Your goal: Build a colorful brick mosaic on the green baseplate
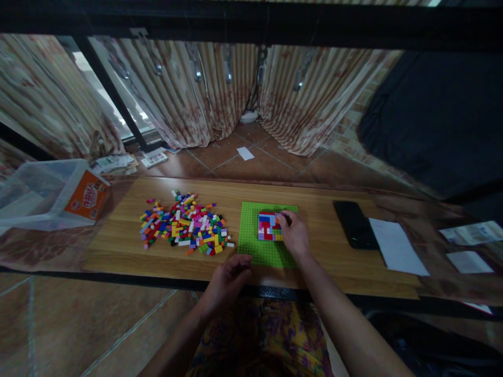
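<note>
Brick build [266, 230], head view: it sits on the green baseplate [247, 225], mid tabletop [324, 225], a bit right and far of the plate's middle. Prob. light, stiff plastic; smooth sides may be a bit slippery, and a hard squeeze could pop single pcs loose. If you shift it, take it low by opposite side walls, w/ even pressure; steady the plate by its rim, as it's prob. thin and may flex.

Your right hand [295, 233] is at the build's far-right corner, fingers close together over it; can't tell if they pinch a brick. Your left hand [231, 275] is by the plate's near-left corner, fingers curled; can't tell if they hold anything or touch the plate.

Qty, same view: 1 build, 1 plate, 2 hands, 1 loose brick pile [192, 222] left of the plate (mixed colours, too many pcs to count), 1 black phone [356, 225] to the right, 1 white sheet [396, 246] just right of it, 1 clear bin [43, 217] w/ orange label [87, 196], far left.
</note>
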`<state>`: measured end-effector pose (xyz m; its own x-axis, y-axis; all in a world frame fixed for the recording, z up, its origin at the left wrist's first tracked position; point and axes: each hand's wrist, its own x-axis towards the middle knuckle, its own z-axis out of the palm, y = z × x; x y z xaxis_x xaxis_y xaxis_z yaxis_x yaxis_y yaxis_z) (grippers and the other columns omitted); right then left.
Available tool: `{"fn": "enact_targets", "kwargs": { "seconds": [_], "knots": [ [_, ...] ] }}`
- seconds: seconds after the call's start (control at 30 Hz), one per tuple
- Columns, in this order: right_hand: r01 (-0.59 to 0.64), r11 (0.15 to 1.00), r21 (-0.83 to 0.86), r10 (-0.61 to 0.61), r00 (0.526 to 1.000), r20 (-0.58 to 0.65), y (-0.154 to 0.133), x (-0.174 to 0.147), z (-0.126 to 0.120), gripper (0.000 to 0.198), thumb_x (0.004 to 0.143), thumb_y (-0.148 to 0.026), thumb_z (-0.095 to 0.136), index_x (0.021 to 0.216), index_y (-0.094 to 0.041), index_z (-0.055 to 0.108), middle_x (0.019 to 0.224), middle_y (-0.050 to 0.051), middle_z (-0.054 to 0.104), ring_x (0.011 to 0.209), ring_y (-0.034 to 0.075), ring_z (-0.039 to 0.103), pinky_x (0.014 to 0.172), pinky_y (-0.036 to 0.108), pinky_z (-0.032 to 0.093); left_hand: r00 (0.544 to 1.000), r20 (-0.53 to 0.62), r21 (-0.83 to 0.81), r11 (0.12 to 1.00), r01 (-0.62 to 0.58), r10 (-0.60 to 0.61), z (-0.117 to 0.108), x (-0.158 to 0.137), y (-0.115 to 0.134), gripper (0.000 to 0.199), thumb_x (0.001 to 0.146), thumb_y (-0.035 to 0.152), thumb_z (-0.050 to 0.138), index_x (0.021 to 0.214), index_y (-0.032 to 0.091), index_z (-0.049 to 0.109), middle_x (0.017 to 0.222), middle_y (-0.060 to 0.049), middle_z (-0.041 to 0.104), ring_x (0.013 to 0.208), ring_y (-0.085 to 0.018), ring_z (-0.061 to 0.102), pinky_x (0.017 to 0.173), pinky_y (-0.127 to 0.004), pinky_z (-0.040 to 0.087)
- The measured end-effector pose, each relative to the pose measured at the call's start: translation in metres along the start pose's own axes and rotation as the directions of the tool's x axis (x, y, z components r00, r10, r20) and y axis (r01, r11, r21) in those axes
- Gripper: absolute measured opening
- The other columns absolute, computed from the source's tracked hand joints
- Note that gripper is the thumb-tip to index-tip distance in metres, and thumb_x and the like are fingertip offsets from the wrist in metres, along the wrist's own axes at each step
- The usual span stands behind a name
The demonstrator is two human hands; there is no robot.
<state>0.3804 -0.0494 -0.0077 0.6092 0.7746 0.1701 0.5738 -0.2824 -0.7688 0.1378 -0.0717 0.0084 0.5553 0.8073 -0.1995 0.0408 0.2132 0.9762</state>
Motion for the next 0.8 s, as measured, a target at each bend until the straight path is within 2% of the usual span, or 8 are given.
{"fn": "enact_targets", "kwargs": {
  "seconds": [0.23,0.4,0.5,0.63,0.7,0.8],
  "knots": [
    [0.026,0.999,0.043,-0.026,1.0,-0.014,-0.003,-0.001,-0.001,0.037,0.084,-0.049,0.052,0.096,-0.019,0.071,0.098,0.011,0.071,0.096,0.026,0.061,0.092,0.042,0.044,0.998,0.03,0.079,0.995,-0.059,0.057,-0.003,0.001,-0.004,0.028,0.081,0.026,0.065,0.108,0.019,0.065,0.092,-0.004,0.066,0.087,-0.017,0.061,0.078,-0.028,0.049],
    [0.016,0.991,0.129,-0.007,0.998,-0.069,0.007,-0.004,-0.014,0.05,0.09,-0.053,0.039,0.104,-0.016,0.069,0.101,0.013,0.072,0.094,0.025,0.065,0.086,0.039,0.048,0.995,0.025,0.071,0.993,-0.094,0.093,-0.01,-0.011,-0.006,0.025,0.083,0.027,0.062,0.107,0.018,0.064,0.091,-0.004,0.067,0.084,-0.016,0.061,0.077,-0.028,0.049],
    [0.009,0.985,0.17,0.016,0.99,-0.141,0.008,-0.014,-0.026,0.053,0.091,-0.053,0.037,0.107,-0.013,0.067,0.102,0.016,0.072,0.094,0.025,0.065,0.087,0.04,0.048,0.995,-0.034,0.069,0.994,-0.09,0.093,-0.023,-0.019,-0.005,0.023,0.084,0.03,0.061,0.104,0.017,0.065,0.086,-0.003,0.066,0.079,-0.015,0.061,0.075,-0.027,0.05],
    [0.063,0.967,0.248,-0.012,0.979,-0.204,-0.005,-0.04,-0.033,0.043,0.089,-0.05,0.048,0.104,-0.015,0.068,0.1,0.012,0.072,0.092,0.024,0.065,0.085,0.039,0.048,0.978,-0.177,0.134,0.987,-0.084,0.107,-0.049,-0.024,-0.002,0.026,0.082,0.031,0.062,0.103,0.017,0.067,0.089,-0.005,0.069,0.082,-0.018,0.063,0.074,-0.029,0.052],
    [0.114,0.956,0.271,-0.069,0.983,-0.169,-0.018,-0.055,-0.03,0.036,0.088,-0.046,0.052,0.101,-0.017,0.069,0.098,0.01,0.072,0.088,0.022,0.065,0.083,0.037,0.049,0.961,-0.241,0.18,0.98,-0.09,0.133,-0.062,-0.023,-0.001,0.026,0.082,0.032,0.062,0.101,0.016,0.067,0.092,-0.006,0.07,0.085,-0.019,0.065,0.075,-0.031,0.053],
    [0.215,0.95,0.226,-0.211,0.977,-0.045,-0.039,-0.077,-0.018,0.027,0.089,-0.04,0.054,0.097,-0.021,0.07,0.098,0.008,0.071,0.091,0.021,0.064,0.082,0.036,0.049,0.927,-0.315,0.299,0.948,-0.106,0.203,-0.076,-0.021,0.001,0.025,0.084,0.032,0.059,0.103,0.017,0.067,0.095,-0.007,0.071,0.089,-0.021,0.067,0.081,-0.034,0.053]
  ]
}}
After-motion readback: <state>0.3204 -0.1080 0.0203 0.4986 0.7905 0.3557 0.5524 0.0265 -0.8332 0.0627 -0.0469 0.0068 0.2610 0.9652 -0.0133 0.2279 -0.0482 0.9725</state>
